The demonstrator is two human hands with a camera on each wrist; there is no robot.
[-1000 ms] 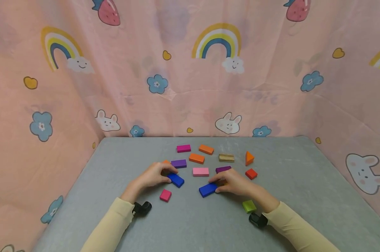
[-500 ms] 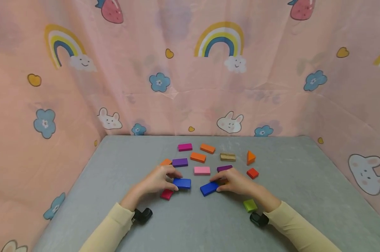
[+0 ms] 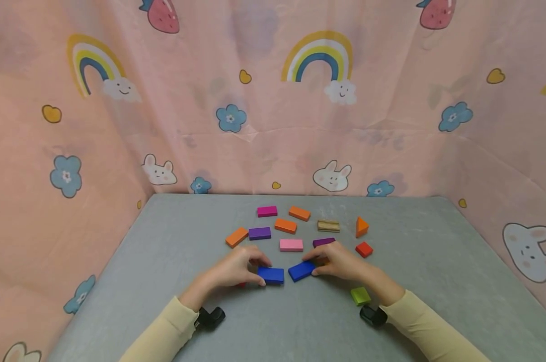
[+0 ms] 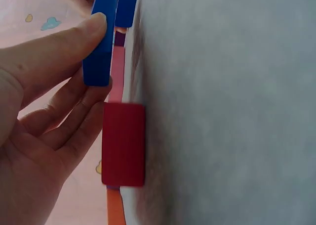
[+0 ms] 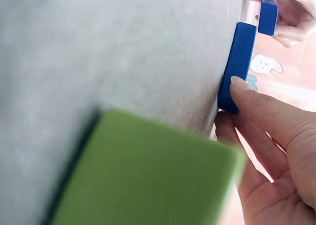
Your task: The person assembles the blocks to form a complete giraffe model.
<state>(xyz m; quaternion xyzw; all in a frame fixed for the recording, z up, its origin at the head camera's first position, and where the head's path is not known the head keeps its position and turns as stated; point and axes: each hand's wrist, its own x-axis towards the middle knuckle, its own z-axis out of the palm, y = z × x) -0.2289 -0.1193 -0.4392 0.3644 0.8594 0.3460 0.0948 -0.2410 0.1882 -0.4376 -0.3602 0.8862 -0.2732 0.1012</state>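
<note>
My left hand [image 3: 236,267] pinches a blue rectangular block [image 3: 271,275] between thumb and fingers. In the left wrist view that block hangs a little off the table. Its right end points toward a second blue block [image 3: 301,271], with a small gap between the two. This second block lies slanted on the tabletop, and my right hand [image 3: 338,261] grips its right end with thumb and fingertips. A red block [image 4: 123,145] sits close under the left hand, mostly hidden in the head view. Near the right wrist lies a green block [image 3: 360,296].
Behind the hands lie a pink block [image 3: 291,245], a purple block [image 3: 259,233], a magenta block [image 3: 267,211], several orange blocks [image 3: 286,226] and a tan grooved block [image 3: 328,225]. At right are an orange triangle [image 3: 362,227] and a red block [image 3: 364,249]. A patterned pink curtain [image 3: 273,151] surrounds the grey table [image 3: 413,226].
My left hand has carried its blue block right and toward me, turning it from slanted to nearly level and closer to the other blue block. The right hand stays almost still.
</note>
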